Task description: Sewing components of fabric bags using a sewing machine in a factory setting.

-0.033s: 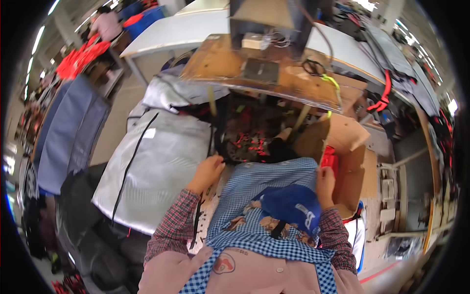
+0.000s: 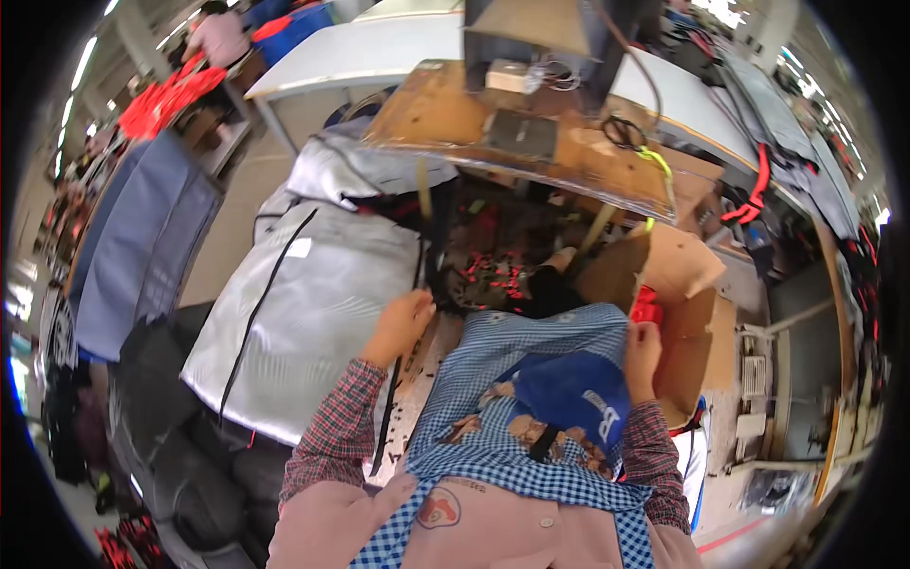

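My left hand (image 2: 400,327) is by the right edge of a large silver-grey fabric bag (image 2: 299,332) with black piping. Its fingers are curled in, and what they hold, if anything, does not show. On the right, my right hand (image 2: 643,356) is at the near left side of an open cardboard box (image 2: 684,365), beside the edge of my blue checked apron (image 2: 531,332). A red item (image 2: 647,308) in the box shows just beyond its bent fingers. Whatever sits between those fingertips is hidden. A dark blue cloth (image 2: 569,394) is part of the apron front across my lap.
A worn wooden work table (image 2: 427,104) stands ahead, with red and black scraps (image 2: 493,275) beneath it. Dark padded bundles (image 2: 190,417) lie at the left, near blue-grey panels (image 2: 142,247). White tables (image 2: 360,57) are behind, and a person (image 2: 216,36) sits far left.
The whole view has shifted a little, so the table, bag and box appear slightly farther right. My left hand is slightly farther left against the bag; both hands keep much the same pose.
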The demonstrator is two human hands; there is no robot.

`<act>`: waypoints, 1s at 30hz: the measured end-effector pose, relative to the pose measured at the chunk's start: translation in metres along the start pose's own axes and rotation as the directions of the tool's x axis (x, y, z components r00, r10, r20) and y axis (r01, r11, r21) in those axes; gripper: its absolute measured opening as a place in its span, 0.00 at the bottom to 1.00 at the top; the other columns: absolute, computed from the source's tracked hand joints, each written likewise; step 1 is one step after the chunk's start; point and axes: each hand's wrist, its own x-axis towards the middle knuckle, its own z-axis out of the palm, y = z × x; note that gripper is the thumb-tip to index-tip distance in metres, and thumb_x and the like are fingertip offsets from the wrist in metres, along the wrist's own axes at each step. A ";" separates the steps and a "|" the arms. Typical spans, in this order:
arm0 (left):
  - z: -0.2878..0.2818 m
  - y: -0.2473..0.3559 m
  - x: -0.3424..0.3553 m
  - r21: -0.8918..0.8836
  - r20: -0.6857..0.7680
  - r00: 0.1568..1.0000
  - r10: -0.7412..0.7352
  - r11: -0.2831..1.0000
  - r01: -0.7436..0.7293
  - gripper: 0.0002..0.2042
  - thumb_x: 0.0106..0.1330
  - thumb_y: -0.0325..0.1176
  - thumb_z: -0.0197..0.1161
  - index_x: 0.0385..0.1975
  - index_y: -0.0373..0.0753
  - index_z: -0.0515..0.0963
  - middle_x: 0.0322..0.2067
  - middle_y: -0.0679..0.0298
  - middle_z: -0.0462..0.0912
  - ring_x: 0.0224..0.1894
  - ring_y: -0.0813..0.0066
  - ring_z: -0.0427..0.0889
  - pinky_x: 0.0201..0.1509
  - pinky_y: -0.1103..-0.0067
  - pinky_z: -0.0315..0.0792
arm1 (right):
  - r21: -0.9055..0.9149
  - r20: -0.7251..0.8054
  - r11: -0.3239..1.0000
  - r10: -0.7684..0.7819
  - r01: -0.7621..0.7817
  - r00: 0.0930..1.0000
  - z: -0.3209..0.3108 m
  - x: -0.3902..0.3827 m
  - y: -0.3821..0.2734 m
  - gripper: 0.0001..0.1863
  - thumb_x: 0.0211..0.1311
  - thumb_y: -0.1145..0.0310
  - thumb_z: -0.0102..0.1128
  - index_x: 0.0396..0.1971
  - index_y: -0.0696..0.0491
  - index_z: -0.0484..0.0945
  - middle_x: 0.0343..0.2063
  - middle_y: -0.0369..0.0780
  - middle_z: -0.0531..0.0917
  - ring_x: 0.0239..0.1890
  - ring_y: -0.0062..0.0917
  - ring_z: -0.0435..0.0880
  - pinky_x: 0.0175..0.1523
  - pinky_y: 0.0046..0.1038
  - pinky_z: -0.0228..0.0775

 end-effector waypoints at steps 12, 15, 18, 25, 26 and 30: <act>-0.227 -0.096 -0.086 0.608 -0.669 0.706 -0.233 0.376 0.700 0.18 0.59 0.44 0.64 0.40 0.35 0.78 0.43 0.51 0.80 0.47 0.52 0.78 0.48 0.59 0.74 | 0.013 0.108 0.993 -0.120 0.119 0.987 0.008 0.005 -0.031 0.08 0.65 0.72 0.56 0.41 0.59 0.77 0.37 0.45 0.82 0.40 0.33 0.81 0.47 0.31 0.73; -0.241 -0.124 -0.097 0.542 -0.673 0.702 -0.234 0.491 0.683 0.16 0.59 0.43 0.63 0.37 0.34 0.79 0.40 0.49 0.81 0.45 0.50 0.80 0.48 0.61 0.74 | -0.031 0.157 0.984 -0.170 0.177 0.973 0.014 -0.001 -0.042 0.07 0.64 0.74 0.55 0.39 0.59 0.76 0.37 0.46 0.80 0.42 0.37 0.80 0.49 0.33 0.71; -0.234 -0.151 -0.071 0.440 -0.619 0.735 -0.278 0.652 0.617 0.16 0.59 0.43 0.62 0.33 0.33 0.80 0.36 0.47 0.82 0.40 0.48 0.81 0.47 0.62 0.75 | -0.007 0.204 0.966 -0.251 0.258 0.946 0.024 -0.002 -0.051 0.06 0.63 0.75 0.55 0.38 0.59 0.75 0.36 0.46 0.80 0.43 0.39 0.79 0.50 0.34 0.70; -0.201 -0.170 0.019 0.542 -0.681 0.642 -0.353 0.347 0.765 0.10 0.63 0.35 0.56 0.37 0.42 0.83 0.46 0.60 0.80 0.52 0.59 0.77 0.50 0.62 0.75 | -0.037 0.224 0.906 -0.404 0.422 0.887 0.028 -0.013 -0.053 0.06 0.63 0.76 0.54 0.38 0.60 0.73 0.37 0.46 0.77 0.43 0.41 0.76 0.49 0.37 0.68; -0.197 -0.171 0.026 0.549 -0.689 0.636 -0.349 0.322 0.771 0.10 0.63 0.32 0.55 0.36 0.43 0.83 0.45 0.61 0.81 0.51 0.60 0.79 0.49 0.64 0.75 | -0.055 0.242 0.919 -0.366 0.390 0.898 0.026 -0.018 -0.049 0.05 0.62 0.76 0.54 0.37 0.59 0.72 0.36 0.46 0.77 0.43 0.41 0.76 0.49 0.37 0.68; -0.191 -0.175 0.033 0.505 -0.705 0.610 -0.363 0.346 0.790 0.08 0.63 0.30 0.56 0.33 0.41 0.83 0.39 0.62 0.83 0.46 0.63 0.83 0.47 0.67 0.77 | -0.056 0.288 0.955 -0.264 0.291 0.920 0.021 -0.036 -0.032 0.05 0.61 0.77 0.54 0.36 0.60 0.72 0.35 0.46 0.76 0.42 0.40 0.75 0.48 0.37 0.67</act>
